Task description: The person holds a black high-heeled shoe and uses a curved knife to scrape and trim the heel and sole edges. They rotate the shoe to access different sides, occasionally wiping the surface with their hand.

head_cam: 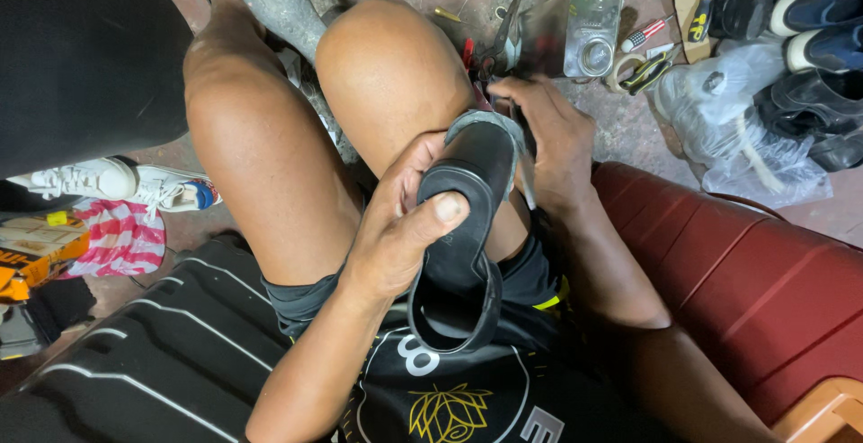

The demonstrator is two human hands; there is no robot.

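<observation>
A black shoe [467,218] with a grey sole edge rests against my right thigh, toe pointing away from me. My left hand [409,223] grips it around the upper, thumb across the tongue area. My right hand [548,137] holds the toe end and the grey sole rim. Whether it also holds a small tool is hidden by the fingers.
On the floor ahead lie scissors [503,39], a clear jar [593,34], screwdrivers [649,31], tape rolls and plastic bags [728,110]. Dark shoes [814,12] are piled at the top right. A red seat [746,272] is at my right, white sneakers [108,181] at my left.
</observation>
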